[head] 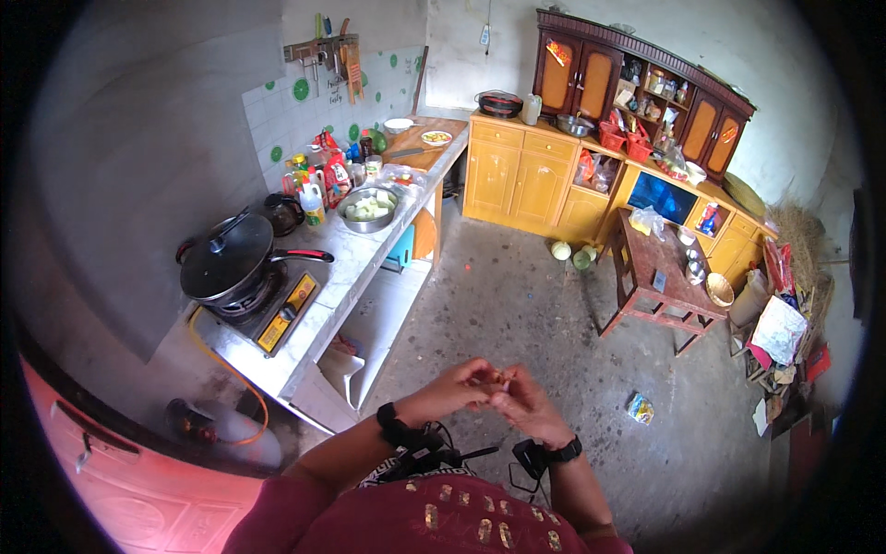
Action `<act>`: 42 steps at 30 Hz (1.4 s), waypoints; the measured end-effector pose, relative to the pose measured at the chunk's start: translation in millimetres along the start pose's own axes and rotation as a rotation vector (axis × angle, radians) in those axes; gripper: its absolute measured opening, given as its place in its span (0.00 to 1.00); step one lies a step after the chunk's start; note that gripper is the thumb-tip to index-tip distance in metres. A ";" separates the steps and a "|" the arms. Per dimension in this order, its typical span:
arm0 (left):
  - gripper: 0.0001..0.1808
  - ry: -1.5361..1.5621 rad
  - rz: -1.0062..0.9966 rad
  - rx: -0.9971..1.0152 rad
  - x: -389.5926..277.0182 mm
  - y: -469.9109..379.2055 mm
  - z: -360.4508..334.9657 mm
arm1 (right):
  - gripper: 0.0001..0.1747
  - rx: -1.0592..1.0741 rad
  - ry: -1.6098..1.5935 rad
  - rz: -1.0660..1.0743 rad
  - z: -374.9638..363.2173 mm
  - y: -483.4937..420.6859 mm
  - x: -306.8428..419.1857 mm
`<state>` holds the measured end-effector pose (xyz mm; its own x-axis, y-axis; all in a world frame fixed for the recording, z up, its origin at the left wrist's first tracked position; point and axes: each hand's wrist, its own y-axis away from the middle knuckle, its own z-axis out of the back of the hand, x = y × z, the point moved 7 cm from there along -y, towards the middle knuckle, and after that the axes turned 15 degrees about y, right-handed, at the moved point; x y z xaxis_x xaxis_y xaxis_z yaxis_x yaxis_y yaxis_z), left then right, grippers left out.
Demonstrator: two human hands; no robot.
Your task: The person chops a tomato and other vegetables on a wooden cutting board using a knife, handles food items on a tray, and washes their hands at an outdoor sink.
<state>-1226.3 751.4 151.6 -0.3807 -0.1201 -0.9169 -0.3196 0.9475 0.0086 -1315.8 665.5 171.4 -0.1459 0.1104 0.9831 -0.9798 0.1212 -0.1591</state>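
Note:
My left hand (457, 388) and my right hand (526, 405) meet in front of my body, above the concrete floor. Between their fingertips is a small thing, too small to name; which hand grips it cannot be told. Neither hand touches the counter. To the left, a lidded black wok (228, 260) sits on a gas stove (287, 311). Farther along the marble-patterned counter stands a steel bowl (368, 225) of pale cut vegetable pieces (370, 206). Beyond it a knife (407, 152) lies on the wooden board (429, 156), near a plate of sliced food (437, 138).
Bottles (313, 201) and seasoning bags crowd the counter by the wall. A gas cylinder (242, 433) stands at lower left, its orange hose rising to the stove. At right are a wooden table (654, 263) and a crumpled packet (640, 408) on the floor. Yellow cabinets (519, 173) line the back.

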 end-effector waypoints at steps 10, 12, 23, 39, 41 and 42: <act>0.12 0.045 -0.040 0.187 18.5 -178.9 -5.8 | 0.11 -0.402 0.152 -0.090 140.2 -63.3 -33.8; 0.11 0.119 -0.042 0.056 -0.1 -213.3 16.5 | 0.10 -0.461 0.220 -0.074 162.3 -101.7 -38.6; 0.11 0.685 -0.071 -0.203 -99.8 -352.5 225.6 | 0.09 -0.414 0.073 0.163 217.0 -358.4 -57.1; 0.15 0.353 -0.036 -0.504 -121.9 -488.2 405.4 | 0.14 -0.188 -0.106 -0.084 288.6 -616.5 -176.5; 0.16 0.361 -0.061 -0.510 -126.6 -518.3 422.4 | 0.13 -0.091 -0.296 -0.047 299.3 -651.2 -191.1; 0.16 0.363 -0.062 -0.519 -132.0 -536.6 430.0 | 0.13 -0.066 -0.299 -0.043 309.9 -670.4 -195.3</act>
<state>-631.4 386.3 96.4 -0.5892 -0.3489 -0.7288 -0.6944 0.6798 0.2359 -672.8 256.9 114.1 -0.1483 -0.1903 0.9705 -0.9762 0.1849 -0.1129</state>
